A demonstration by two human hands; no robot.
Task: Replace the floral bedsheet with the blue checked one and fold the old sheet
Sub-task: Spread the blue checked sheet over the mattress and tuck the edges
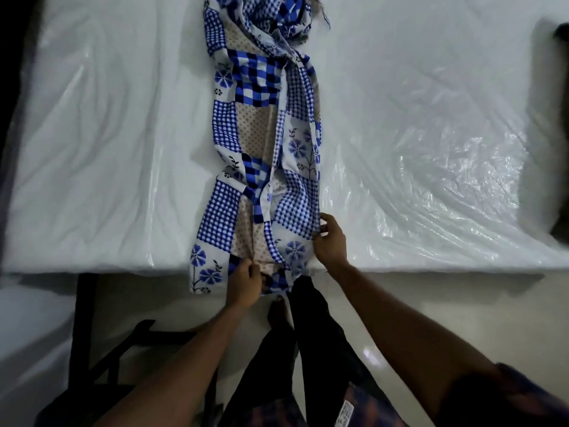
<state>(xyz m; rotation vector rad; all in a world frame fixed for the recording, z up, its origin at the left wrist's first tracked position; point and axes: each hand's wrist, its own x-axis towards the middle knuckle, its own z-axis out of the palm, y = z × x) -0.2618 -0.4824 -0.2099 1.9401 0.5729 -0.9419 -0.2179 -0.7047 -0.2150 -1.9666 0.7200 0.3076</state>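
Now the blue checked sheet [261, 143] lies bunched in a long strip down the middle of the bare mattress [107, 149] — the left hand [246, 283] and right hand [330, 241] pinch its near end, so next it probably must be spread wide.

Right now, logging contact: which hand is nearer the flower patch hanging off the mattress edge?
Left. The left hand grips the sheet beside that flower patch; the right hand holds the opposite edge.

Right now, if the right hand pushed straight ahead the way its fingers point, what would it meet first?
The right hand points up and left, already pinching the edge of the blue checked sheet. Going on, it would press further into that bunched sheet, with the plastic-covered mattress underneath.
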